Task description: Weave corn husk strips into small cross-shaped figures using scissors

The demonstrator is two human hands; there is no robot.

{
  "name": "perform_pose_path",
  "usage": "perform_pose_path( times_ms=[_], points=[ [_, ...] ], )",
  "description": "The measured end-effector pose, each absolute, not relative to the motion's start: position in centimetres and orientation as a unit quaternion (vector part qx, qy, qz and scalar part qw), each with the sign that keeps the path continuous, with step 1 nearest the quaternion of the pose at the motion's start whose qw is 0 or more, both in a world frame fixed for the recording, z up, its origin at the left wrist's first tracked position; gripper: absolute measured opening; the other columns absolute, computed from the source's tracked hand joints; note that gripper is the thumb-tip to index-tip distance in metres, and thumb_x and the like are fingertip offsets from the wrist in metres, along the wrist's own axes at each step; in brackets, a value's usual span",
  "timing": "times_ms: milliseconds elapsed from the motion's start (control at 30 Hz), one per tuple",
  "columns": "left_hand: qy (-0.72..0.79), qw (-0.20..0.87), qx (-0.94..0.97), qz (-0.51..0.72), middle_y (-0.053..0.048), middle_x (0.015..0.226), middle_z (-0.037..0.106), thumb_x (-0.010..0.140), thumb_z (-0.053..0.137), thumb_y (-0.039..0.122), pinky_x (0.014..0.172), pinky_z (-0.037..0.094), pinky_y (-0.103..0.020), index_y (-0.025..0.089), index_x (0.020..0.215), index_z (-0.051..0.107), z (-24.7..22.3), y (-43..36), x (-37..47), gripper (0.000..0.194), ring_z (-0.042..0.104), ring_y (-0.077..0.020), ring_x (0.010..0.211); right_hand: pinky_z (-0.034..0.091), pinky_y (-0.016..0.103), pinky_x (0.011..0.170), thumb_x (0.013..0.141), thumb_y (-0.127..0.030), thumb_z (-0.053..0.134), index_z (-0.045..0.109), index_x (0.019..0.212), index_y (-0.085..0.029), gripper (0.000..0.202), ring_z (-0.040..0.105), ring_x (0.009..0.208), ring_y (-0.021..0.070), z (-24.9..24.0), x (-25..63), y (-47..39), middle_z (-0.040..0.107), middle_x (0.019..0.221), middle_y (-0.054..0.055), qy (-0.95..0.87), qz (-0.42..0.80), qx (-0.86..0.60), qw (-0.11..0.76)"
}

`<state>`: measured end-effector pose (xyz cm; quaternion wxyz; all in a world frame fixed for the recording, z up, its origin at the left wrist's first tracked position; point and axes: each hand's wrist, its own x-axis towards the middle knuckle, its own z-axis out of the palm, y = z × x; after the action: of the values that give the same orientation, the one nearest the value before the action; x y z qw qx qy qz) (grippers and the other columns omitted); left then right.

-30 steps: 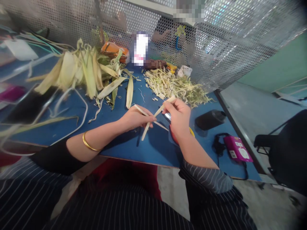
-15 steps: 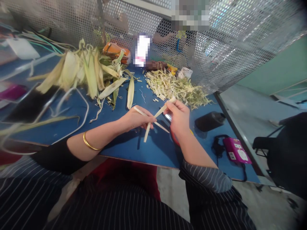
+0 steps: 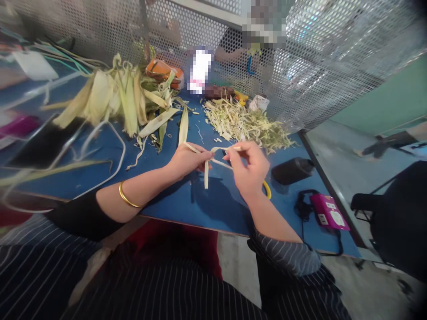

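Note:
My left hand (image 3: 188, 161) pinches two pale corn husk strips where they cross, between thumb and fingers. One thin strip (image 3: 222, 164) slants from above this hand toward the right. The other, a flatter strip (image 3: 206, 178), hangs below the pinch, and its upper part bends over to the right. My right hand (image 3: 250, 166) is closed on the end of that bent strip, with its thumb and index finger pressed together. Beneath the right wrist a yellow curved handle (image 3: 267, 190) shows on the table; the rest of it is hidden.
Corn husks (image 3: 100, 95) lie heaped at the back left, with husk scraps (image 3: 247, 124) piled at the back right. A black cylinder (image 3: 292, 170) and a magenta box (image 3: 329, 212) with a cable are on the right. Perforated metal mesh (image 3: 200, 26) stands behind the blue table (image 3: 187, 206).
The flat strip, straight before, now bends over at the left hand's pinch. My right hand has turned and moved slightly down and right, while the left hand moved slightly left.

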<state>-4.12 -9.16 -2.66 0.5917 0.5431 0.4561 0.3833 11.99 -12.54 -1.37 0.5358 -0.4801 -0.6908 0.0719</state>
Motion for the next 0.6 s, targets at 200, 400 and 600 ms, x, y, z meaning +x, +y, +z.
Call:
perform_pose_path(
  times_ms=[200, 400, 600],
  points=[
    [0.42, 0.665, 0.464, 0.408, -0.001, 0.056, 0.06, 0.071, 0.063, 0.02, 0.053, 0.047, -0.022, 0.013, 0.062, 0.062, -2.1, -9.4, -3.9, 0.011, 0.056, -0.0082, 0.049, 0.042, 0.03, 0.079, 0.084, -0.017, 0.054, 0.059, 0.078, -0.021, 0.008, 0.059, 0.073, 0.0134, -2.1, 10.7, -13.5, 0.065, 0.074, 0.001, -0.804, -0.151, -0.425, 0.387],
    [0.413, 0.722, 0.398, 0.387, -0.005, 0.066, 0.065, 0.07, 0.06, 0.021, 0.062, 0.051, -0.027, 0.012, 0.07, 0.065, -1.9, -9.5, -3.9, 0.01, 0.062, -0.0128, 0.059, 0.036, 0.034, 0.082, 0.086, -0.02, 0.052, 0.061, 0.077, -0.02, 0.013, 0.055, 0.073, 0.0146, -2.2, 10.7, -13.3, 0.062, 0.074, 0.001, -0.795, -0.192, -0.471, 0.33],
    [0.384, 0.691, 0.459, 0.406, 0.0, 0.061, 0.059, 0.066, 0.068, 0.019, 0.054, 0.043, -0.02, 0.013, 0.062, 0.061, -2.0, -9.6, -4.0, 0.009, 0.053, -0.0072, 0.054, 0.032, 0.039, 0.09, 0.086, -0.028, 0.053, 0.063, 0.082, -0.023, 0.012, 0.053, 0.074, 0.016, -2.0, 10.9, -13.3, 0.063, 0.08, 0.001, -0.844, -0.136, -0.427, 0.293]
  ],
)
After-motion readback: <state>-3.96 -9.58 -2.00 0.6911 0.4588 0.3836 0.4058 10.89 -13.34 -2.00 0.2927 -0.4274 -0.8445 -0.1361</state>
